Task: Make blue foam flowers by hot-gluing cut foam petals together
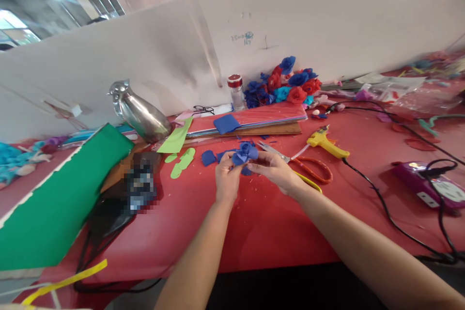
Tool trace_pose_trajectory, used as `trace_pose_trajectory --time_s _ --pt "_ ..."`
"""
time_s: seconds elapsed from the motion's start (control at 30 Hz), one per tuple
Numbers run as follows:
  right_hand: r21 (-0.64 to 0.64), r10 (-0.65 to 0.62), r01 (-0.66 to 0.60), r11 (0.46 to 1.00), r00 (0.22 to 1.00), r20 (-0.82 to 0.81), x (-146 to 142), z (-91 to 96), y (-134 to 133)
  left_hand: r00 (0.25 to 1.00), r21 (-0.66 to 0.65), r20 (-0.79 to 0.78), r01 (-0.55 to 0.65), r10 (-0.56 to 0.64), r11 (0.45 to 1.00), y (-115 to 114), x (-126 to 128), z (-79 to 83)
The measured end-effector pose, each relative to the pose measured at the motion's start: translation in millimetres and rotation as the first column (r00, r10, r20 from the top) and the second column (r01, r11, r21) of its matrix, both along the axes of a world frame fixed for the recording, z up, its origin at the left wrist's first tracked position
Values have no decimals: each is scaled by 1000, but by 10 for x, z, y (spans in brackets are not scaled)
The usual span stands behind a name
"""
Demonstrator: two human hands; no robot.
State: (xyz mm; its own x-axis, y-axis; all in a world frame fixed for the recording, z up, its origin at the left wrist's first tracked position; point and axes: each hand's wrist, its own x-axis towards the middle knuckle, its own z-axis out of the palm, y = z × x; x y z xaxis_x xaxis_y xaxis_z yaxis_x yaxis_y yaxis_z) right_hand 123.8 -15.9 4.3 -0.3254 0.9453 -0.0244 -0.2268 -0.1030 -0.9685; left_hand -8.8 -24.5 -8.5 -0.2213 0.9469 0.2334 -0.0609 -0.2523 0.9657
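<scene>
While both arms reach in from six o'clock, the left hand (227,180) and the right hand (279,170) meet at a small blue flower (245,153). It looks like paper, and it is held up over the red table (276,227), near the middle of the clock. The left thumb and fingers are close together, pinching the flower's left side. The right fingers are narrow too, with their tips at its right side. How tight they squeeze, I can't tell.

I think the step in hand is putting the petals around the flower and shaping them. The next move seems to call for one hand to keep the flower still while the other presses softly, so nothing gets squashed.

Loose blue pieces (208,157) lie near the hands at nine o'clock, with green pieces (186,160) just past them. At three o'clock are scissors (286,158) with orange handles, and a yellow glue gun (326,144) is close by. I can't tell if it is hot. At one o'clock, a heap of flowers (286,85) sits by the wall (327,19).
</scene>
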Motion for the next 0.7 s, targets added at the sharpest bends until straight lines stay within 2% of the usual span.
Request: trace_pose_trajectory --time_s 0.07,0.17,0.47,0.7 --pt "27 8 -7 1000 1000 -13 11 22 -6 991 75 -130 -32 42 997 -21 -25 4" --pt "61 36 -36 997 999 -4 36 45 -8 975 141 -211 -41 70 989 -39 -53 1" --pt "29 28 -27 999 998 -53 65 6 36 986 159 -167 44 -17 986 -30 -63 -16" --pt "-9 58 -58 998 996 -70 74 14 41 967 197 -247 118 -67 973 -30 -91 30"
